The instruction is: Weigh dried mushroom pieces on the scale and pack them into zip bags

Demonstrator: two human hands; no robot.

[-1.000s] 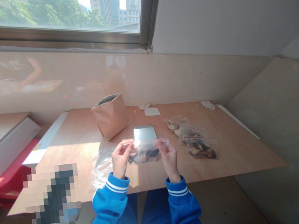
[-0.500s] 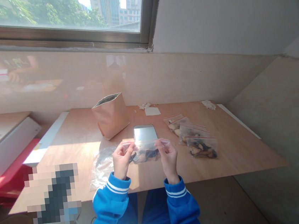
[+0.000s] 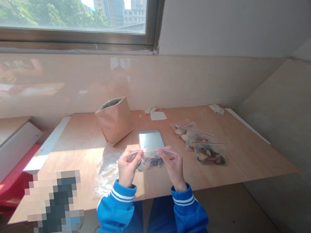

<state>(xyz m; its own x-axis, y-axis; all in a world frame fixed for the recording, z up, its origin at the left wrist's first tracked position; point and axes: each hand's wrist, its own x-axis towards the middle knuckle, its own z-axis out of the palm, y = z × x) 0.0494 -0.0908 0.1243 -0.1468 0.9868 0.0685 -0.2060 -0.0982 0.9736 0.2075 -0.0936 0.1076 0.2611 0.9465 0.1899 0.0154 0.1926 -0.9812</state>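
A clear zip bag (image 3: 150, 162) with dark and tan pieces inside is held up between my two hands. My left hand (image 3: 128, 168) pinches its top edge near the left end. My right hand (image 3: 173, 164) pinches the same edge on the right, thumb and fingers closed. Just behind the bag lies a silver-grey flat device (image 3: 150, 138), partly covered by the bag. To the right rest several filled zip bags with red-lined tops, the nearest filled bag (image 3: 210, 153) holding dark and tan pieces. Crumpled clear plastic (image 3: 108, 173) lies left of my left hand.
An open brown paper bag (image 3: 115, 122) stands at the back left of the wooden table (image 3: 249, 158). A white paper (image 3: 158, 115) and crumpled scraps (image 3: 217, 109) lie along the back. A pixelated dark object (image 3: 59, 204) is at the front left, with cables below it.
My hands have moved slightly closer together along the bag's top edge, mostly the right thumb shifting left. The bag's top has dropped a little. The things on the table stay put.
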